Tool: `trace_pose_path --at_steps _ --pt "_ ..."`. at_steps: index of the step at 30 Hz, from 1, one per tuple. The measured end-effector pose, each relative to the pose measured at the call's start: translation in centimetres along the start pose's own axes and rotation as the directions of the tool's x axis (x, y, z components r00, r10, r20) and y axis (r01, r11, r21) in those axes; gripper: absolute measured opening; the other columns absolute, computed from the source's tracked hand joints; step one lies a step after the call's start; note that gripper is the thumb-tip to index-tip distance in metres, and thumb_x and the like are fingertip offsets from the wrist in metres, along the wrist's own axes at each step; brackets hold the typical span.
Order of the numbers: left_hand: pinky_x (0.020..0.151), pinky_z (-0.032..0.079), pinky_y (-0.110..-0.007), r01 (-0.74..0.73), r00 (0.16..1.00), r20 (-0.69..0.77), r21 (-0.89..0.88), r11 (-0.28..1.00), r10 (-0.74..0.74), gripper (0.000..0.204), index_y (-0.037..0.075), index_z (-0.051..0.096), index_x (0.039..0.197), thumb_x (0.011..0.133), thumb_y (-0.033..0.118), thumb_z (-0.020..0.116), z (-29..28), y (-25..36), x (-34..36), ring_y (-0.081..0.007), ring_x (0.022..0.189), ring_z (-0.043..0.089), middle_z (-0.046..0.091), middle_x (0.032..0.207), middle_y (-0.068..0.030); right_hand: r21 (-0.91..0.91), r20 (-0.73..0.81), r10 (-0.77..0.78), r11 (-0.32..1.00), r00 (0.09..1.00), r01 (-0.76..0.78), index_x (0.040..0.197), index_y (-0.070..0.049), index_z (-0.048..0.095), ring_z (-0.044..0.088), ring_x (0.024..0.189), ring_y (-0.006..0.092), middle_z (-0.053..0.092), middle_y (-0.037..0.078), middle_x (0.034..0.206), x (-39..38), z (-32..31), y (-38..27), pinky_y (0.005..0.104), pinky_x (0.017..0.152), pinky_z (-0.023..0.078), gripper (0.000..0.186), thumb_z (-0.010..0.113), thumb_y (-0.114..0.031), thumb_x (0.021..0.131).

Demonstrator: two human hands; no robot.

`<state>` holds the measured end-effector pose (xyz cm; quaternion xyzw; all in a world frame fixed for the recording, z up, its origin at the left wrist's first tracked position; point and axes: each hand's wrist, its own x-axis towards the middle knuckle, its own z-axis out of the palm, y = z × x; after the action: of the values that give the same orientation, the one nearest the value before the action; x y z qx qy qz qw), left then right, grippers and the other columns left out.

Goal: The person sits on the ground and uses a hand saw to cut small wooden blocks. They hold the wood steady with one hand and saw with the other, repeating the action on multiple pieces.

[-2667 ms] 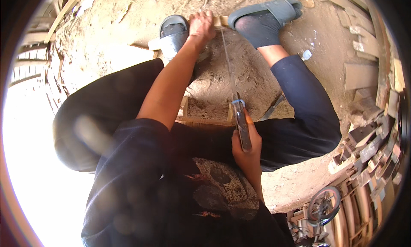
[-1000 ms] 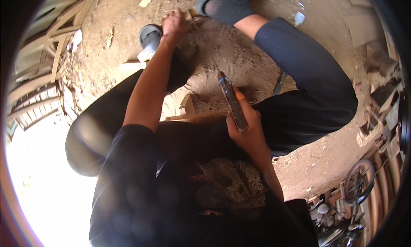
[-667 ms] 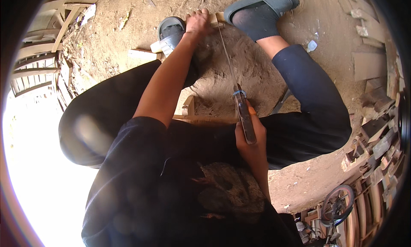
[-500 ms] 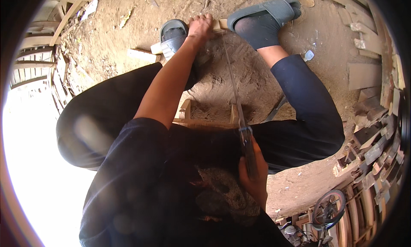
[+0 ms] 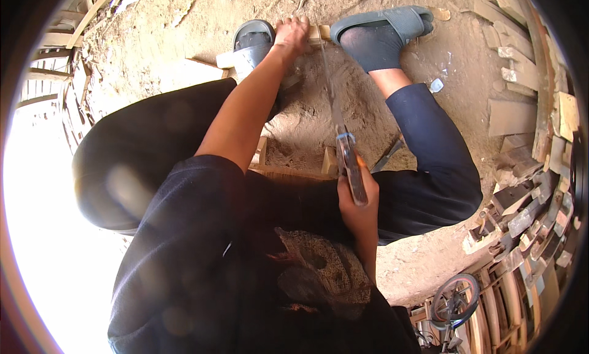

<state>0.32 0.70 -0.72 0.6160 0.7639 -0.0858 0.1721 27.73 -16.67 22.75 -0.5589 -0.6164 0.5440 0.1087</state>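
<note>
My right hand is wrapped around the handle of a handsaw, close in front of my body. Its narrow blade runs away from me, and its far end meets a pale wooden piece on the ground. My left hand grips that piece from above, fingers closed over its left part, which the hand hides. On one side of the piece is my left foot in a grey sandal. My right foot, in another grey sandal, lies against its right end.
Beneath my legs is a low wooden frame. A dark tool lies beside my right thigh. Wood offcuts are heaped along the right, with a small wheel at lower right. Another wood block lies near my left knee.
My right hand has pushed the handsaw forward, away from my body. My left hand stays on the wooden piece, and the whole view has shifted slightly.
</note>
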Motion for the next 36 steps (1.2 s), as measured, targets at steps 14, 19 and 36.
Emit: trace_pose_path --at_steps 14,19,36 --pt "0.094 0.041 -0.047 0.014 1.000 -0.005 0.055 0.998 -0.014 0.085 0.003 0.041 0.131 0.069 0.047 0.079 -0.2 -0.2 0.2 -0.0307 0.112 0.055 0.058 0.119 -0.0162 -0.039 0.016 0.032 0.999 0.999 -0.032 0.138 -0.001 0.040 0.060 0.065 0.0204 0.061 0.017 0.083 -3.2 -1.2 -1.1 0.0305 0.063 0.047 0.057 0.051 0.000 0.082" --pt "0.092 0.041 -0.048 0.022 1.000 0.021 0.010 1.000 -0.022 0.079 0.005 0.044 0.128 0.068 0.043 0.080 -0.9 0.4 -0.1 -0.0300 0.112 0.054 0.059 0.118 -0.0157 -0.034 -0.018 -0.005 0.999 1.000 0.005 0.137 -0.001 0.041 0.059 0.064 0.0200 0.061 0.016 0.083 -1.8 0.2 -0.5 0.0307 0.062 0.047 0.057 0.051 0.001 0.082" --pt "0.093 0.040 -0.045 0.034 0.998 -0.045 0.018 0.999 -0.033 0.070 0.005 0.047 0.119 0.069 0.044 0.077 -0.8 0.3 -0.6 -0.0321 0.111 0.055 0.059 0.114 -0.0175 -0.037 -0.047 0.002 0.999 0.999 -0.004 0.135 0.000 0.043 0.061 0.069 0.0252 0.060 0.019 0.079 -3.8 -1.4 -1.4 0.0340 0.067 0.048 0.055 0.052 0.000 0.081"
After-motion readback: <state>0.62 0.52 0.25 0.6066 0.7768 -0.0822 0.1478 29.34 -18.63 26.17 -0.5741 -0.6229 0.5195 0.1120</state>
